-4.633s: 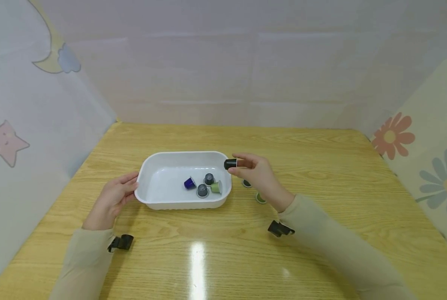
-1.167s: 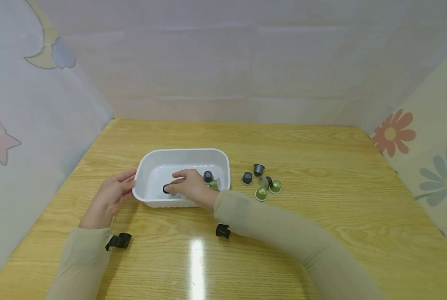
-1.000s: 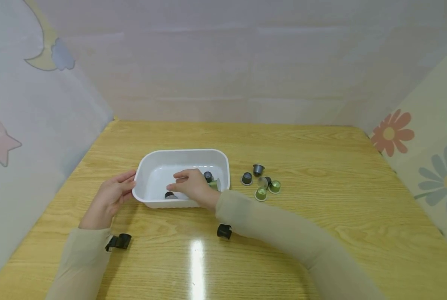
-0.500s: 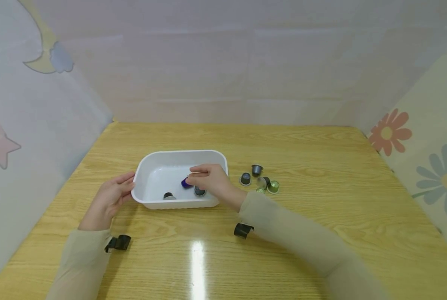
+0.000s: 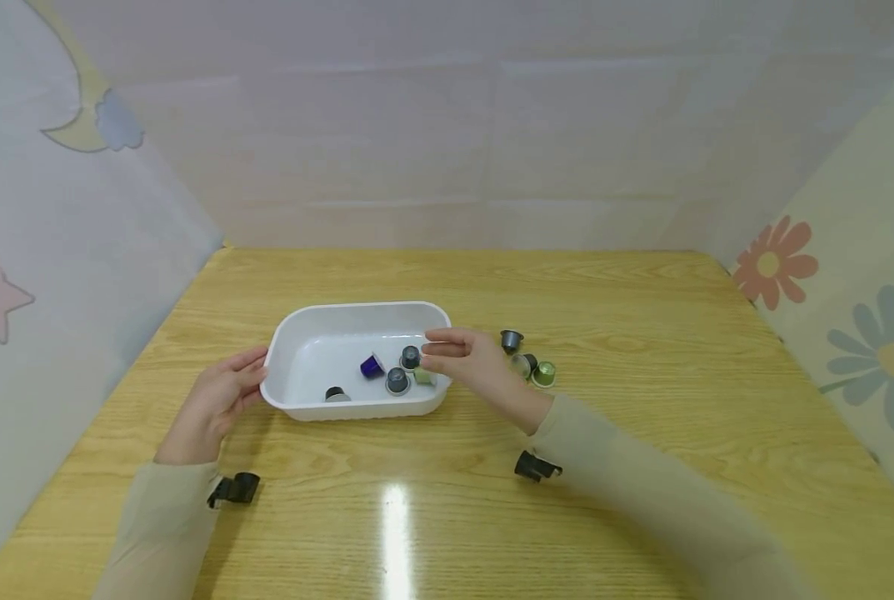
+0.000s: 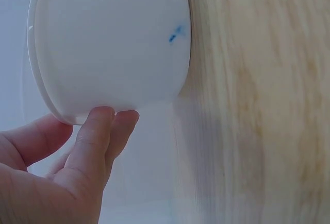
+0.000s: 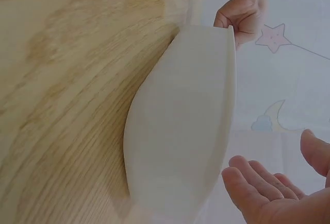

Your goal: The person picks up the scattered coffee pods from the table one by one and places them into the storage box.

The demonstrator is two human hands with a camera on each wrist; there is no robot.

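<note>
A white plastic bin (image 5: 312, 411) stands on the table with several coffee capsules inside. These are a purple capsule (image 5: 372, 366), a dark one (image 5: 335, 394) by the front wall, two grey ones, the nearer grey capsule (image 5: 397, 381) upright, and a pale green capsule (image 5: 423, 377) partly behind my fingers. My left hand (image 5: 217, 402) rests its thumb and fingertips against the bin's left end; the left wrist view shows its fingers nearly straight. Over the bin's right rim hovers my right hand (image 5: 484, 372), thumb and fingers apart, holding nothing.
Right of the bin, beyond my right hand, more capsules lie on the wooden table (image 5: 641, 350): a grey capsule (image 5: 511, 340), a tipped dark one with a pale lid (image 5: 524, 364) and a green capsule (image 5: 545, 374). My right hand and wrist may hide others.
My right hand carried a black capsule into the bin and let it go near the front wall. Since then it has moved right to the rim. The left hand stays at the bin's end.
</note>
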